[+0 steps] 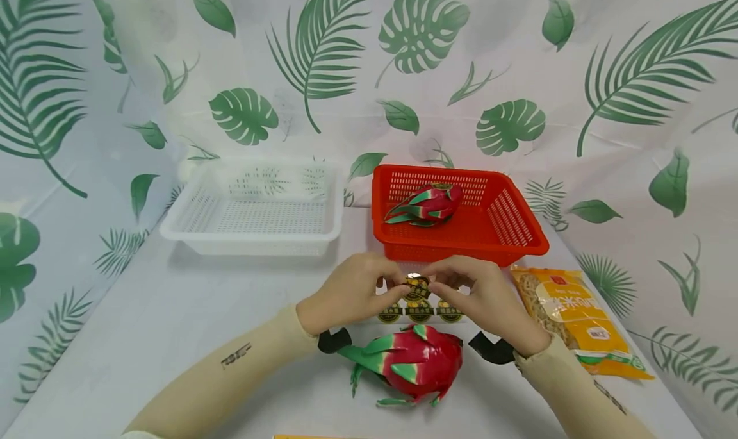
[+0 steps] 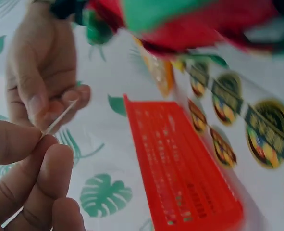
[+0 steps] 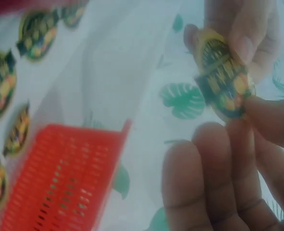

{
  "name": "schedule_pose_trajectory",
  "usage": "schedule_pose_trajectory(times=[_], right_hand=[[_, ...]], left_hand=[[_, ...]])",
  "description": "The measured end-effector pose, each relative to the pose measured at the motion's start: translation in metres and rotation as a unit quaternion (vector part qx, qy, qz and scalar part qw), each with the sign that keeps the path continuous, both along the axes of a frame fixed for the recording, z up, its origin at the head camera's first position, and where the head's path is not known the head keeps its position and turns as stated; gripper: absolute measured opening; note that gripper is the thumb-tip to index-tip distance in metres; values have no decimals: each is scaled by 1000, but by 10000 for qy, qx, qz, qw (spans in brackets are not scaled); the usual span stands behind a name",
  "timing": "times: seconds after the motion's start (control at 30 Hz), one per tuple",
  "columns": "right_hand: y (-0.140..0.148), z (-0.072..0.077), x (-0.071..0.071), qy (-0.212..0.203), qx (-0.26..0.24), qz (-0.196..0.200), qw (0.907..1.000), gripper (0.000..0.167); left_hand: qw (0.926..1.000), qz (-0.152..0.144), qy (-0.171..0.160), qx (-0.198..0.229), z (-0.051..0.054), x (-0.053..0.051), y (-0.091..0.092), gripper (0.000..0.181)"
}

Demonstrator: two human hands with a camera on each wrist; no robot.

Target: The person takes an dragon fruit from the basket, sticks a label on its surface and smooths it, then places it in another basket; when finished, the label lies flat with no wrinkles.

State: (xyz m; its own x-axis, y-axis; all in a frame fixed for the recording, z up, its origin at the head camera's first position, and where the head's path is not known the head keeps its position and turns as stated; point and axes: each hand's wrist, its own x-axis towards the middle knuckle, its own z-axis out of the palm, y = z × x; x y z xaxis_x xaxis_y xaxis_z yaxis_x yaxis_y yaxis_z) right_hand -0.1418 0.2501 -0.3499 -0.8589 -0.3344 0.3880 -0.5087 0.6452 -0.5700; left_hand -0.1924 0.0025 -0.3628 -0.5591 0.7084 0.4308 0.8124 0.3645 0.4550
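Observation:
Both hands meet over the table, holding one round black-and-gold sticker point(image 1: 416, 288) between them. My left hand point(image 1: 353, 293) pinches its left edge with thumb and finger. My right hand point(image 1: 483, 293) pinches the opposite edge. In the right wrist view the sticker point(image 3: 224, 79) shows its printed face, slightly bent; the left wrist view catches it almost edge-on. Below the hands lies a sheet of similar stickers point(image 1: 419, 311), partly covered by them. A red dragon fruit point(image 1: 426, 359) with green scales lies on the table nearest the body, between the forearms.
Behind the hands, a red basket point(image 1: 461, 254) contains another dragon fruit point(image 1: 435, 203) bearing a dark and gold label. A white basket point(image 1: 254, 239) stands at the back left. An orange food packet point(image 1: 582, 317) lies to the right. A leaf-patterned cloth point(image 1: 340, 48) hangs behind.

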Motion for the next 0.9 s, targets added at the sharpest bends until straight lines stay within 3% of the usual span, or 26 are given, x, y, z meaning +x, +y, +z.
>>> schedule_pose_trajectory(times=[0.1, 0.2, 0.3, 0.43, 0.57, 0.7, 0.9], right_hand=[[2, -5, 9, -18, -148, -119, 9998, 32], [5, -11, 17, -257, -309, -184, 9990, 23], [8, -15, 26, -862, -640, -189, 9940, 8], [12, -19, 39, -1433, -1019, -142, 9843, 8], [14, -22, 49, -1480, -1092, 19, 9829, 9], [14, -23, 56, -1837, -1134, 94, 9764, 8], [19, -27, 66, -2245, -897, 66, 9703, 11]], left_hand=[[9988, -85, -427, 219, 2, 7, 1, 10], [9947, -174, -926, 412, 2, 14, 2, 11], [9886, -270, -1396, 500, 2, 21, 4, 9], [9826, -434, -1766, 374, 2, 30, 7, 7], [9821, -498, -1811, 157, 4, 38, 10, 9], [9841, -385, -1728, -156, 6, 44, 12, 14], [9850, -426, -1539, -659, -1, 53, 18, 20]])
